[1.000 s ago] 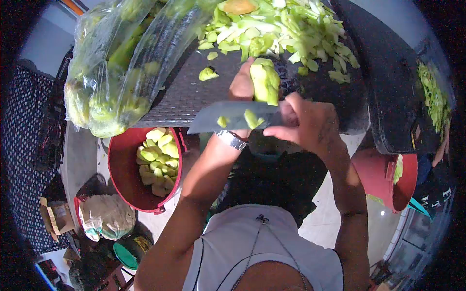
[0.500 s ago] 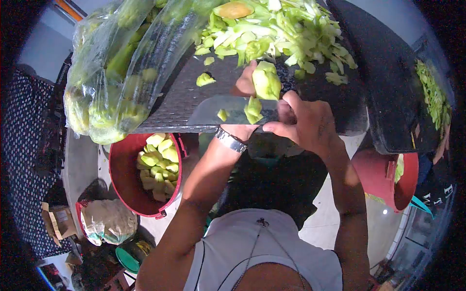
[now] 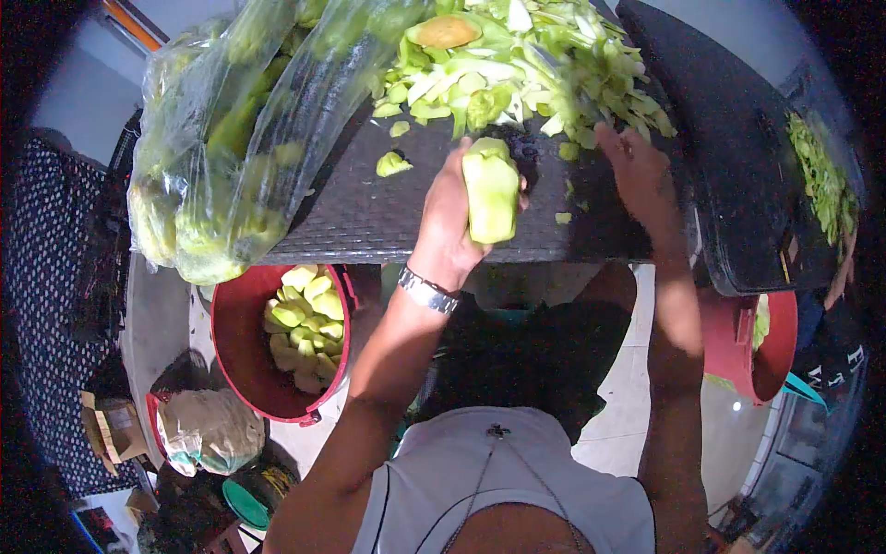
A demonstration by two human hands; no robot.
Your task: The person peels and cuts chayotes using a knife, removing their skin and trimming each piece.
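My left hand (image 3: 445, 217) is wrapped round a peeled pale-green fruit (image 3: 492, 198), held upright over the near edge of the dark woven tabletop (image 3: 360, 222). My right hand (image 3: 637, 171) is closed at the right side of a heap of green peelings and slices (image 3: 480, 78). From its fingers a knife (image 3: 579, 97) points away into the heap, its blade nearly edge-on, blurred and hard to make out. A few small green scraps (image 3: 393, 164) lie on the tabletop left of the fruit.
A clear plastic bag (image 3: 208, 175) of green produce stands at the left. Below the table, a red bucket (image 3: 226, 342) holds peeled pieces; another red bucket (image 3: 775, 346) is at the right. A second dark table (image 3: 738, 185) bears more peelings, with another person's hand (image 3: 842, 277) beside it.
My right hand and the knife have swung away from the fruit, to the right and forward into the peelings. My left hand has turned the fruit more upright and brought it nearer; scraps have left the blade.
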